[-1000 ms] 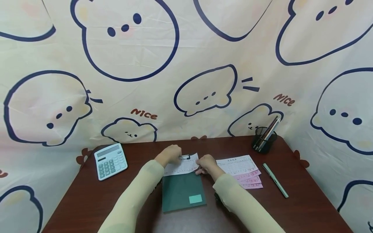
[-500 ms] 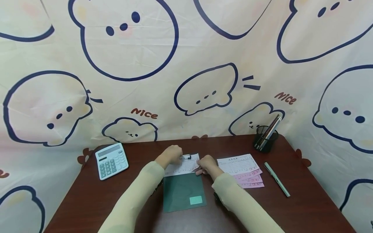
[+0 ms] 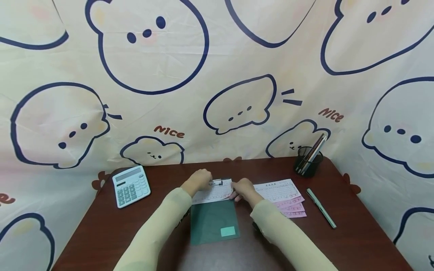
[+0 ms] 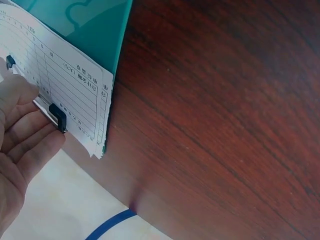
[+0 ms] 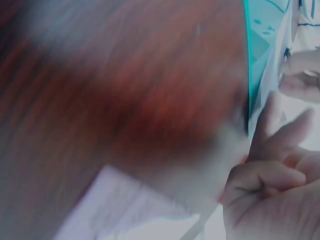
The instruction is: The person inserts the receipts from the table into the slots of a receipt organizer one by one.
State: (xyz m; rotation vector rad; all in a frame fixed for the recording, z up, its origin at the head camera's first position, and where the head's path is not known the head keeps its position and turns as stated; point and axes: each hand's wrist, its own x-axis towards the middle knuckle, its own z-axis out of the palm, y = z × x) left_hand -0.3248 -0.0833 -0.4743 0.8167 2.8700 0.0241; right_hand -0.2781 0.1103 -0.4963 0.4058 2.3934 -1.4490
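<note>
A teal clipboard (image 3: 213, 222) with a pale label lies at the middle of the desk. White printed forms (image 3: 211, 194) lie over its top end. My left hand (image 3: 200, 180) grips the clipboard's clip (image 4: 57, 117), thumb on the front and fingers underneath in the left wrist view. At the forms' upper right edge is my right hand (image 3: 243, 188). In the right wrist view two extended fingers (image 5: 269, 120) stand apart, one of them at the forms' edge, while the other fingers curl toward the palm.
To the right lie a fanned stack of white and pink slips (image 3: 281, 194) and a light green pen (image 3: 321, 208). A black mesh pen cup (image 3: 307, 167) stands at the back right. A light blue calculator (image 3: 131, 187) sits at the left, near the patterned cloth wall (image 3: 190, 109).
The forms' right corner, raised and bent before, now lies flatter. My right hand has shifted slightly up and right along their edge. My left hand has stayed at the clip.
</note>
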